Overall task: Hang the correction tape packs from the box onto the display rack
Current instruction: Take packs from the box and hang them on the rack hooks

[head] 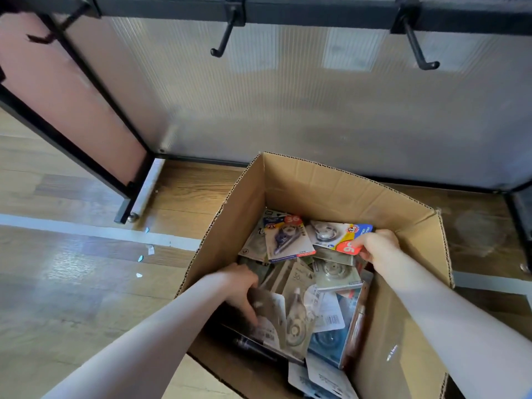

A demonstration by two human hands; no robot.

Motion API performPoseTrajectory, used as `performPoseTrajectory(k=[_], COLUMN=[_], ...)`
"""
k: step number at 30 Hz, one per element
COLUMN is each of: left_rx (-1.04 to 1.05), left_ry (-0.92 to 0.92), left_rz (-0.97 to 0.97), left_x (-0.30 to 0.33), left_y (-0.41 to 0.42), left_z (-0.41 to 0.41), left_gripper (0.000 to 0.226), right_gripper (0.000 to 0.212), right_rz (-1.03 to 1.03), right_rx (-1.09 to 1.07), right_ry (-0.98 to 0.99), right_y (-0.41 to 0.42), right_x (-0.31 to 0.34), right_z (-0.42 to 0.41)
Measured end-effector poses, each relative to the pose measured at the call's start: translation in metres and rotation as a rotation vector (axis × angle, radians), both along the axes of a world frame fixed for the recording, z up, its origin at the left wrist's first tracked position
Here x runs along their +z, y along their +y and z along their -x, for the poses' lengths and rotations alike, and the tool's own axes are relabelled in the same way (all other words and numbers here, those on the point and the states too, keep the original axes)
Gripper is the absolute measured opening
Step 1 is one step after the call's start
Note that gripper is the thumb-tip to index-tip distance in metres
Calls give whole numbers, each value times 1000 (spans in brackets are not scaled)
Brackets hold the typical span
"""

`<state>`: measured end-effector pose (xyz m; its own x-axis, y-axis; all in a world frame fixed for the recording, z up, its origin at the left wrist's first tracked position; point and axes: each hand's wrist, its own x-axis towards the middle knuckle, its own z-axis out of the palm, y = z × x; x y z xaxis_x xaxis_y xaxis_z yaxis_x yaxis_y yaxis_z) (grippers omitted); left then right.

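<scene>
— Reaching into the cardboard box (pixel 339 182), both hands. Left hand (pixel 240 286) down at the near left side, fingers curled over the edge of a greyish correction tape pack (pixel 269 312) in the heap.

— And the right?

— Right hand (pixel 375 244) at the far right of the box, pinching the red corner of a bright pack (pixel 335 233) between thumb and fingers; held flat, just above the pile, printed side up.

— Where lay the rest?

— Jumbled across the box bottom, overlapping and tilted. One pack with a red "36" badge (pixel 289 239) just left of the pinched one; a clear-blister pack (pixel 336 273) below the right hand; a blue-backed one (pixel 331 341) near the front, leaning on the right wall.

— The rack?

— Display rack (pixel 288 7) directly behind the box, dark bar along the top, ribbed translucent panel (pixel 316 105) beneath. Two black hooks bare: middle hook (pixel 226 36) and right hook (pixel 417 50), well above the box. Box itself on the wooden floor (pixel 72 283), touching the rack's foot or nearly so; hard to tell which. Pale tape strip (pixel 95 230) across the floor at left.
</scene>
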<state>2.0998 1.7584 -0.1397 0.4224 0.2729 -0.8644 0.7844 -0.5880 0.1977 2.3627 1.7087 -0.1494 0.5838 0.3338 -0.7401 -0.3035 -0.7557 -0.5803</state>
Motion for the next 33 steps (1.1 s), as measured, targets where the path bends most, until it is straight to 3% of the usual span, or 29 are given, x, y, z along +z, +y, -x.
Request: performPoseTrajectory(k=[5,10,14,19,26,33], left_rx=[-181,-175,-20,112,267,365], left_ry=[73,-9,-188,-353,-457,-613], left_rz=[-23,-106,-23,-94,-245,-418], left_x=[7,14,26,46,61,82], left_y=[0,-2,3,7,9,3], left_z=[8,6,9,9,9,0], left_gripper=[45,30,24,36,17,21], right_gripper=[24,19,21,12,3,8], right_rz=[-93,-154,-261,-377,-380,-437], right_rx=[87,297,420,422,447,346], right_ry=[40,-365,-507,-494,-516,-457], right_y=[-6,-12,-12,-13,-18,-22], right_x=[12,29,63,91,107,117], right_z=[-4,-12,-17,-22,-23,-30])
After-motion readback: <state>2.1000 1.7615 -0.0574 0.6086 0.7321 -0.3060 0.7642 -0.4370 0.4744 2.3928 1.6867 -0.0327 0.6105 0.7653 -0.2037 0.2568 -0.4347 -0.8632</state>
